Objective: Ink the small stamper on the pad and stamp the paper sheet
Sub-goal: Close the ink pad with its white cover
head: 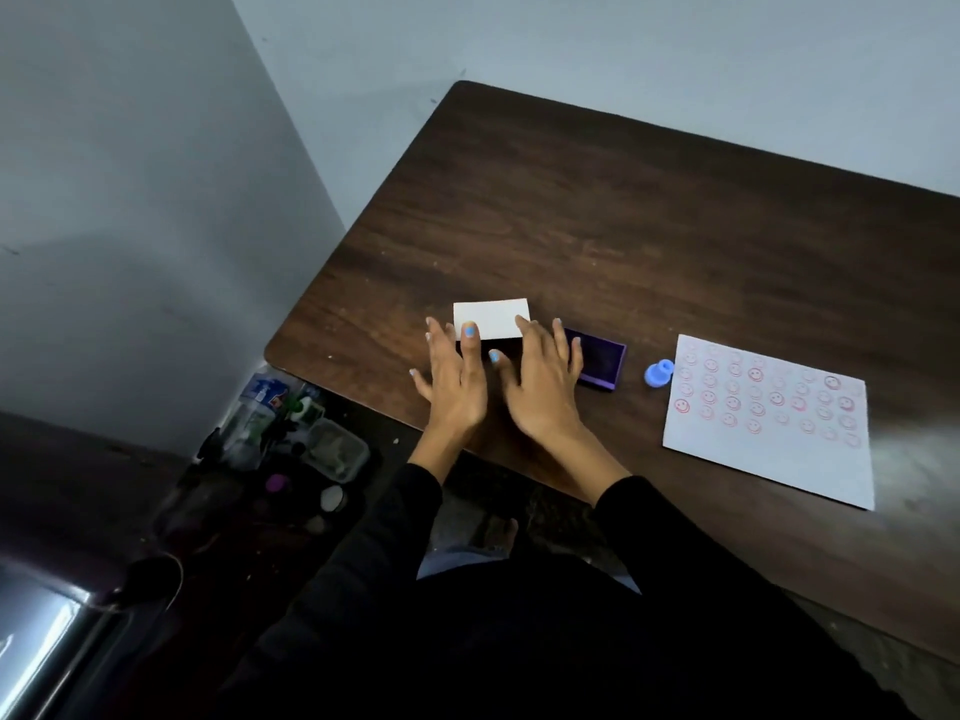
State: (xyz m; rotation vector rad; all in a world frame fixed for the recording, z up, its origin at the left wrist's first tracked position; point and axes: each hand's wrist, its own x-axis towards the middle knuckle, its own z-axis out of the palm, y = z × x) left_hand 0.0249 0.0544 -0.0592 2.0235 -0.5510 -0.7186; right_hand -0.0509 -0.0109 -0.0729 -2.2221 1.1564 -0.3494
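Observation:
The small blue stamper (659, 373) stands alone on the dark wooden table (623, 226), between the purple ink pad (605, 363) and the white paper sheet (769, 418). Several red smiley prints cover the sheet. My left hand (454, 379) lies flat with spread fingers, one fingertip on a small white card (491, 318). My right hand (543, 381) also lies flat with fingers apart, covering the left part of the ink pad and touching the card's right corner. Neither hand holds anything. The stamper is about a hand's width to the right of my right hand.
Clutter sits on the floor left of the table's near corner: bottles (260, 407), a clear container (332, 449) and small jars. A shiny dark object (47, 641) is at the bottom left. The wall runs behind the table.

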